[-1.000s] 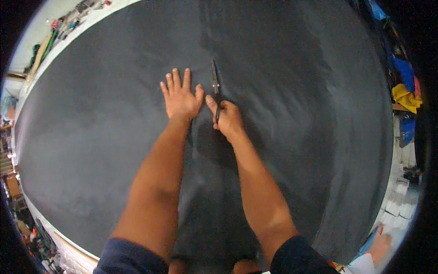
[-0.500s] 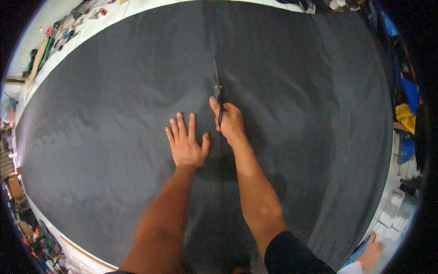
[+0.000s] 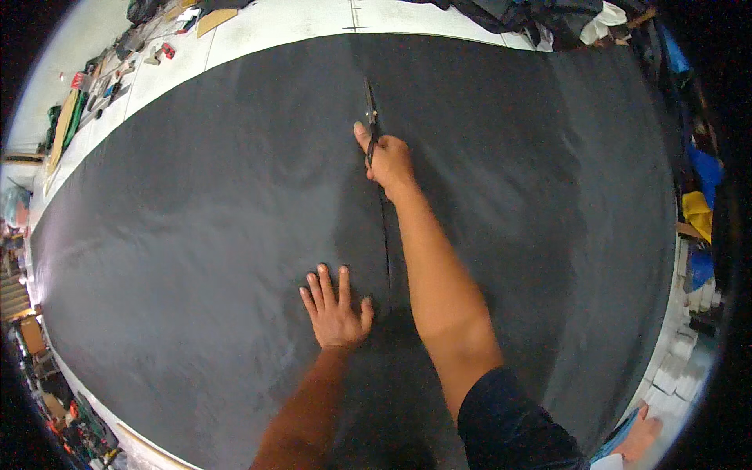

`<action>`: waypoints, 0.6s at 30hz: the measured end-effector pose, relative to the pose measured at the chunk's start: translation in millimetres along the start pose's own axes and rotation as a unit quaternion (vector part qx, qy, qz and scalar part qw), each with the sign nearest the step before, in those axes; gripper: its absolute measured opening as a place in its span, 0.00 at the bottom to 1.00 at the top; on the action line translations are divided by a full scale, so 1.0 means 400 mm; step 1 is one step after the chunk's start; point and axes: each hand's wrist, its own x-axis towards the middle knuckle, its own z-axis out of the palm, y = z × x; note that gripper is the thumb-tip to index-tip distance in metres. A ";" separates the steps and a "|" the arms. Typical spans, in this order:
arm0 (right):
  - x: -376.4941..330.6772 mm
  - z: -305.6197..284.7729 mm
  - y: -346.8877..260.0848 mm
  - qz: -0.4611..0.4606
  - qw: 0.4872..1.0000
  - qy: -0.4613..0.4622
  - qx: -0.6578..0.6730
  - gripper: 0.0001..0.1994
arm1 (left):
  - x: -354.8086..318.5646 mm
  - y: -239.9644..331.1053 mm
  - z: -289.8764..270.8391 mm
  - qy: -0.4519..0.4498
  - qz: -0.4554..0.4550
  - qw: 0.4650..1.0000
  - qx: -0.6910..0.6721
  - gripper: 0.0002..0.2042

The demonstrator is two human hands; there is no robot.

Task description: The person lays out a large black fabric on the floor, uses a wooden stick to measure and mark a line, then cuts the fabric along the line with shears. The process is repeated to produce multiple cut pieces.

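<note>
A wide sheet of black fabric (image 3: 196, 258) covers most of the table. My right hand (image 3: 392, 163) is closed round the handles of dark scissors (image 3: 370, 106), whose blades point to the far side. Behind the scissors a straight cut line (image 3: 386, 251) runs through the fabric toward me. My left hand (image 3: 337, 316) lies flat on the fabric with fingers spread, nearer to me and left of that line. It holds nothing.
Beyond the fabric shows the white table top (image 3: 290, 27). Small tools and a red item (image 3: 168, 51) lie at the far left. Dark cloth (image 3: 501, 19) is heaped at the far right. Another person's hand (image 3: 641, 435) is at the lower right edge, next to blue material.
My right hand and the scissors have moved farther away, and the cut line behind them shows longer. In the picture my left hand sits lower, still flat. More of the far table edge shows.
</note>
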 end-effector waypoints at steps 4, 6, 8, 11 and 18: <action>0.119 0.017 -0.062 -0.011 1.000 -0.019 -0.014 0.31 | 0.006 -0.002 -0.002 -0.026 -0.015 0.999 -0.016 0.35; 0.190 0.024 -0.073 -0.026 0.998 -0.002 -0.057 0.31 | 0.005 0.000 0.001 -0.026 -0.011 1.000 -0.008 0.35; 0.250 0.028 -0.090 -0.030 0.998 -0.008 -0.054 0.31 | 0.003 0.000 -0.003 -0.033 -0.013 0.999 -0.004 0.35; 0.314 0.036 -0.135 -0.041 0.994 -0.010 -0.097 0.31 | 0.003 0.004 -0.009 -0.044 -0.015 0.999 -0.009 0.35; 0.154 -0.052 -0.080 -0.125 0.988 0.067 -0.060 0.26 | 0.012 0.026 -0.012 -0.051 -0.014 0.998 -0.014 0.35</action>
